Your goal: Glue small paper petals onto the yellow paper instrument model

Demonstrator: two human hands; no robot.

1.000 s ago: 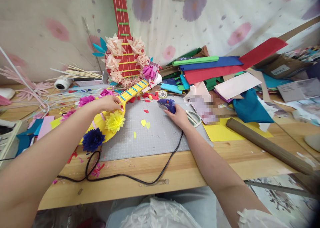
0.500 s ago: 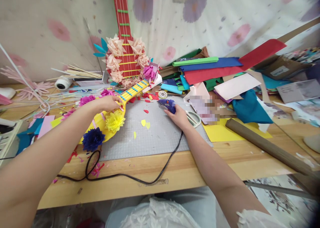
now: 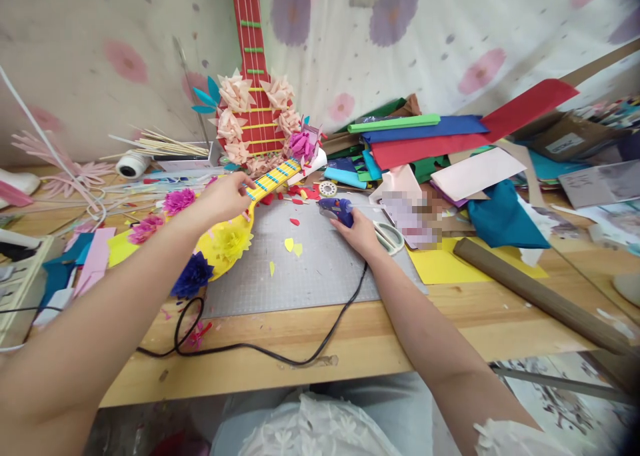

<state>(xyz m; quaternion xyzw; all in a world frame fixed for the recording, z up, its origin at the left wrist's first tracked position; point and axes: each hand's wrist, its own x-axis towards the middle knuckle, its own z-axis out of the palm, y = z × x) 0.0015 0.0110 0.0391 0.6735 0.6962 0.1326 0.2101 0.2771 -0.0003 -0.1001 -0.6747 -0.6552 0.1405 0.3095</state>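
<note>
A black cord (image 3: pixel 265 351) loops across the table (image 3: pixel 240 376) in front of a gray cutting mat (image 3: pixel 310 283) and crosses its near edge toward the right hand. Over the mat's left side lies a yellow paper guitar (image 3: pixel 273 182), a blue flower (image 3: pixel 193 275) and a yellow flower (image 3: pixel 233 240) on its body. Three yellow petals (image 3: pixel 289 245) lie scattered mid-mat. The left hand (image 3: pixel 230 199) reaches over the guitar, bent fingers at the base of its neck; whether they grip or merely rest cannot be told. At the mat's right side, the right hand (image 3: pixel 357 233) is wrapped around a blue glue gun (image 3: pixel 336 209), its nozzle end beyond the fingers, scissors (image 3: pixel 393 237) just beside. Behind the mat, a red guitar (image 3: pixel 257 119) stands upright, left of piled colored paper (image 3: pixel 435 151).
</note>
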